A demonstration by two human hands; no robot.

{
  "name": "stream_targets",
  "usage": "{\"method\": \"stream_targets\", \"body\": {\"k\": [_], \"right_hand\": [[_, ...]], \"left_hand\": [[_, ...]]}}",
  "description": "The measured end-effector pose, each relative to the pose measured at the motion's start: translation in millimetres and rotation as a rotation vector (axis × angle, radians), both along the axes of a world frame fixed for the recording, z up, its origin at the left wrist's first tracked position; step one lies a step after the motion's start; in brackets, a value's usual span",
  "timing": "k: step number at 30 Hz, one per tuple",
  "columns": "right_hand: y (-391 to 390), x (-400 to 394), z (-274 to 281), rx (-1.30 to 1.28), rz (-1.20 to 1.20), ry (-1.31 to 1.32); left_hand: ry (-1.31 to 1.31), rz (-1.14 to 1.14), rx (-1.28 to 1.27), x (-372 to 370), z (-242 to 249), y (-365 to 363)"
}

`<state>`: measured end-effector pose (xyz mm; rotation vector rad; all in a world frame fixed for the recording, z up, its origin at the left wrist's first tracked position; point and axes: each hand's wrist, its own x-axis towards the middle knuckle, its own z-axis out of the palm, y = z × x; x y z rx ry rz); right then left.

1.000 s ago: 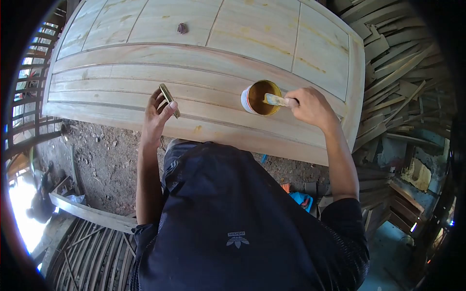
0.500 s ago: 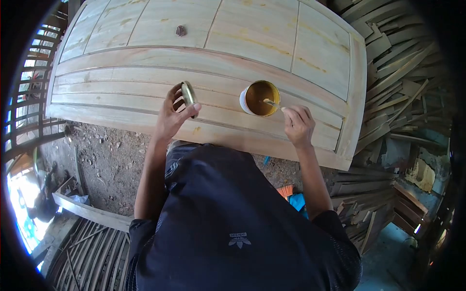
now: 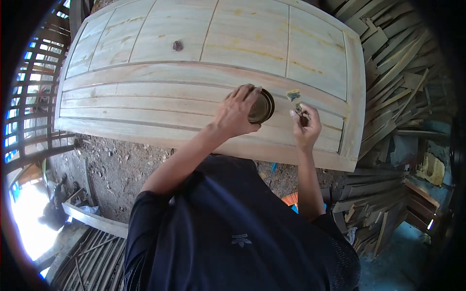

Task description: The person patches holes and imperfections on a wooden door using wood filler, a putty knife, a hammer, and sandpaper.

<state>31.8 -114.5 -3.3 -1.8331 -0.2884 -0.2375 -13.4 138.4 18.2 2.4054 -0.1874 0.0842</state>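
Note:
My left hand (image 3: 235, 112) is closed on the edge of a round metal lid (image 3: 263, 106), which it holds over the spot of the putty can. The can itself is hidden beneath the lid and hand. In my right hand (image 3: 307, 128), just to the right, a small scraper (image 3: 293, 95) is pinched, its blade pointing up and away and smeared with yellowish putty. Both hands are above a pale wooden door panel (image 3: 160, 99), whose grooves and boards carry several yellow putty streaks.
A small dark crumpled lump (image 3: 177, 46) lies on the panel's far half. Stacked wood offcuts (image 3: 400, 92) crowd the right side. To the left stands a slatted wooden lattice (image 3: 36, 92). Bare ground with chips (image 3: 121, 169) shows below the panel's near edge.
My left hand has carried the lid rightward over the open can. My right hand has lifted the scraper out of the can and turned its blade upward.

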Motion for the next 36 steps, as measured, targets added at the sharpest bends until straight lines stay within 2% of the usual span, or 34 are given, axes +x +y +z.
{"method": "stream_targets", "body": {"k": [2,5,7,8,10,11,13,15,16,17,19,21,23,24,25,27,28,29,31,32,33,35,36], "right_hand": [[-2.3,-0.6,6.2,0.052,-0.007,0.034],[-1.0,-6.7,23.2,0.059,-0.005,0.027],[4.7,-13.8,37.0,0.154,0.062,0.196],[9.6,-17.4,44.7,0.157,0.062,0.194],[20.4,-22.5,59.6,0.377,0.177,0.437],[22.6,-23.8,63.7,0.380,0.183,0.430],[31.8,-25.2,73.4,0.453,0.356,0.605],[51.4,-26.7,85.5,0.472,0.403,0.638],[63.5,-28.0,89.7,0.477,0.442,0.665],[76.4,-30.2,93.2,0.482,0.482,0.696],[104.4,-34.0,98.7,0.520,0.527,0.734],[132.1,-38.1,104.1,0.613,0.615,0.840],[155.2,-40.1,109.8,0.605,0.692,0.908],[167.3,-39.7,111.0,0.575,0.752,0.960],[180.3,-43.7,110.3,0.582,0.771,0.965],[212.1,-55.6,112.9,0.401,0.727,0.576],[221.1,-64.3,128.4,0.220,0.676,0.481],[227.9,-64.9,131.9,0.005,0.723,0.168],[246.5,-78.9,149.5,0.026,0.821,0.037],[255.5,-87.1,150.8,0.033,0.837,0.038],[264.1,-94.9,152.1,0.081,0.875,0.060],[276.1,-105.5,152.1,0.121,0.920,0.083],[281.5,-108.9,150.1,0.207,0.948,0.189]], "left_hand": [[-0.059,0.004,0.107,10.5,-11.2,-12.6],[-0.076,-0.060,0.022,19.7,-15.3,-16.8],[-0.161,-0.105,-0.005,21.6,-29.9,-12.9],[-0.246,-0.148,-0.032,22.1,-37.1,-10.7],[-0.214,-0.145,-0.033,22.1,-33.7,-10.5],[-0.179,-0.137,-0.040,20.9,-31.7,-10.9],[-0.260,-0.083,0.050,13.8,-17.3,-5.9],[-0.292,-0.047,-0.283,-0.1,-2.3,9.4],[-0.231,-0.023,-0.638,-9.9,-0.8,10.9],[-0.233,-0.008,-0.618,-20.1,0.7,16.6],[-0.071,-0.041,-1.122,-41.3,25.7,31.8],[-0.116,-0.007,-1.103,-57.5,38.3,49.0],[-0.031,0.110,-1.351,-75.3,41.3,65.6],[-0.067,0.108,-1.405,-81.6,39.4,76.5],[-0.074,0.123,-1.392,-88.9,37.8,84.0],[-0.254,0.232,-1.423,-101.3,37.3,97.8],[-0.321,0.306,-1.358,-107.0,38.9,106.4],[-0.330,0.321,-1.342,-113.5,40.1,112.1],[-0.446,0.539,-1.213,-124.3,50.9,121.9],[-0.398,0.654,-1.085,-132.2,53.0,129.2],[-0.405,0.665,-1.079,-137.0,53.7,134.1],[-0.487,0.778,-0.834,-143.0,53.9,141.5],[-0.533,0.806,-0.700,-145.3,57.6,146.2]]}}
